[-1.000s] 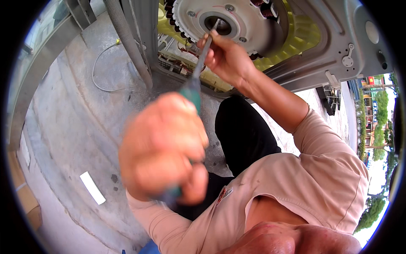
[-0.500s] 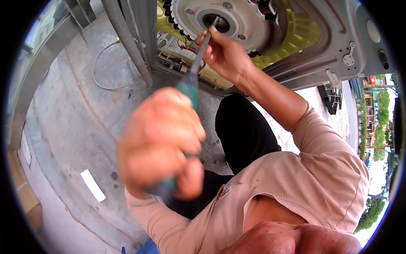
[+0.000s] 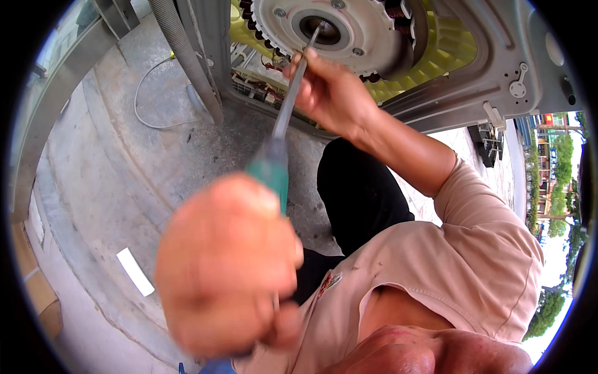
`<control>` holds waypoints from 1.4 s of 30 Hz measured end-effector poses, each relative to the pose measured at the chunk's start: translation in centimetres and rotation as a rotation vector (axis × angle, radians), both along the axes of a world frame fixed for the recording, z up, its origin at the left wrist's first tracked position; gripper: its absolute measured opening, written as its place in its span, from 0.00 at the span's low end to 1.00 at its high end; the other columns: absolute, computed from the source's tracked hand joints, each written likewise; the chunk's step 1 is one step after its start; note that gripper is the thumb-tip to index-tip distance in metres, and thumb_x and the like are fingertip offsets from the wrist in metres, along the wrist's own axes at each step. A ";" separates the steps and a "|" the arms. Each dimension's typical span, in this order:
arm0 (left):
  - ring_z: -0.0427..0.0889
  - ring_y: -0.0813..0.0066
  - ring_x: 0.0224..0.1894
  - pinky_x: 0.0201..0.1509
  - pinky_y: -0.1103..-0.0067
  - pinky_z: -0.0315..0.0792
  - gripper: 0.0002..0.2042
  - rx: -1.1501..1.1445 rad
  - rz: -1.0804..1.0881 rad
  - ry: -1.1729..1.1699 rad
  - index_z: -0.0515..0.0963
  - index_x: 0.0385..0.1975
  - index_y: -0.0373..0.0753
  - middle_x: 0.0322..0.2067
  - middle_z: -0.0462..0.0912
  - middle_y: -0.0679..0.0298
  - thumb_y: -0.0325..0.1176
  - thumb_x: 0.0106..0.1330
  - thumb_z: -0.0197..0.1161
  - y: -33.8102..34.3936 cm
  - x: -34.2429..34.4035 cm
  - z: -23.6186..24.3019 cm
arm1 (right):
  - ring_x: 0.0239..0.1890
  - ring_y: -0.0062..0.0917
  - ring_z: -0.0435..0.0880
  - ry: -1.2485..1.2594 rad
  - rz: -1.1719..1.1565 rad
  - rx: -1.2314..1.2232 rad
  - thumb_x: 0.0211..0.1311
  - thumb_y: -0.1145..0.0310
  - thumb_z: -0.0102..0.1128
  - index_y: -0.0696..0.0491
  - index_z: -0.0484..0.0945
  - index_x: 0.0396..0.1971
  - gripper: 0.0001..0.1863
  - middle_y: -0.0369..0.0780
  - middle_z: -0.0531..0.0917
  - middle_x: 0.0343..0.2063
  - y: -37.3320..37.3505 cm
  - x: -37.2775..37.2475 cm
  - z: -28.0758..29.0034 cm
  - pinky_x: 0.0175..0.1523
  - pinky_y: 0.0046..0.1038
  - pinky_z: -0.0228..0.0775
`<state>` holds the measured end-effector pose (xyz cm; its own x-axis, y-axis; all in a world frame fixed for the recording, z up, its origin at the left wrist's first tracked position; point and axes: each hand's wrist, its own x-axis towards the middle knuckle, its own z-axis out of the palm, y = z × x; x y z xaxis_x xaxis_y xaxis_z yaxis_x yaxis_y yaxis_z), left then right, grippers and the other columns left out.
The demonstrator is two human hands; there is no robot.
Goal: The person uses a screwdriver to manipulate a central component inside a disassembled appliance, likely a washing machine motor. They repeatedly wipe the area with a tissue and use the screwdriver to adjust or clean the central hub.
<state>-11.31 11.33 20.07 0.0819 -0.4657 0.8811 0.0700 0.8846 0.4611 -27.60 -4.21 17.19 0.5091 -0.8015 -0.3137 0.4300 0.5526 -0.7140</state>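
My left hand (image 3: 227, 268), large and motion-blurred in the lower left, is closed around the green handle (image 3: 269, 177) of a long screwdriver-like tool. Its flat metal shaft (image 3: 283, 118) runs up to a white toothed disc (image 3: 346, 31) with bolts, and the tip sits in the dark centre hole (image 3: 324, 32). My right hand (image 3: 327, 87) pinches the shaft just below that hole, fingers curled. Behind the disc show yellow ribbed plastic (image 3: 448, 56) and dark copper windings, all inside a grey metal housing (image 3: 498, 68).
A ribbed hose (image 3: 177, 50) hangs at the left beside a thin cable on the concrete floor (image 3: 112, 174). A white strip (image 3: 135, 272) lies lower left, cardboard (image 3: 40, 293) at the far left edge. A black object (image 3: 486, 143) stands at right, with trees beyond. My dark-clad knee is below the housing.
My left hand and the tool's handle have moved down and toward me, so more of the shaft shows. My right hand stays by the hub, slightly lower.
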 end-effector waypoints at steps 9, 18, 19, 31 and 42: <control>0.71 0.74 0.22 0.39 0.66 0.63 0.10 -0.048 0.050 -0.017 0.63 0.34 0.45 0.26 0.70 0.66 0.40 0.62 0.56 -1.7 0.2 -1.4 | 0.23 0.18 0.74 -0.032 -0.003 -0.094 0.70 0.63 0.42 0.58 0.70 0.33 0.13 0.41 0.76 0.28 -1.3 -0.1 -1.0 0.29 0.16 0.71; 0.77 0.74 0.21 0.29 0.73 0.68 0.12 -0.151 0.048 -0.190 0.64 0.31 0.43 0.26 0.74 0.66 0.38 0.60 0.61 -1.4 -0.8 -1.0 | 0.22 0.22 0.75 -0.161 0.092 -0.054 0.71 0.64 0.38 0.57 0.69 0.34 0.13 0.41 0.78 0.27 -1.7 -0.6 -1.6 0.28 0.21 0.71; 0.77 0.73 0.21 0.29 0.73 0.68 0.12 -0.149 0.048 -0.208 0.64 0.30 0.43 0.26 0.74 0.66 0.38 0.60 0.61 -1.4 -1.0 -1.1 | 0.22 0.22 0.75 -0.114 0.107 -0.161 0.71 0.64 0.38 0.57 0.69 0.33 0.13 0.41 0.77 0.26 -2.7 -0.2 -1.9 0.29 0.22 0.71; 0.77 0.70 0.22 0.30 0.69 0.70 0.11 -0.094 0.062 -0.266 0.64 0.30 0.43 0.26 0.74 0.64 0.35 0.58 0.61 0.6 -1.3 -1.5 | 0.19 0.21 0.74 -0.093 0.111 -0.057 0.72 0.63 0.36 0.60 0.69 0.35 0.16 0.43 0.77 0.25 -1.3 -0.7 -1.7 0.30 0.24 0.70; 0.75 0.69 0.21 0.36 0.66 0.70 0.07 -0.011 0.019 -0.222 0.63 0.32 0.45 0.25 0.72 0.67 0.29 0.59 0.56 0.9 -0.8 -1.6 | 0.23 0.15 0.69 0.056 0.106 -0.117 0.71 0.62 0.39 0.56 0.69 0.36 0.13 0.37 0.74 0.30 1.0 -0.7 -0.7 0.28 0.13 0.66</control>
<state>-12.10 12.25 18.47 -0.1061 -0.4564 0.8834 -0.0489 0.8897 0.4538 -28.32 -3.21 16.48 0.5767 -0.7773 -0.2514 0.3316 0.5040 -0.7975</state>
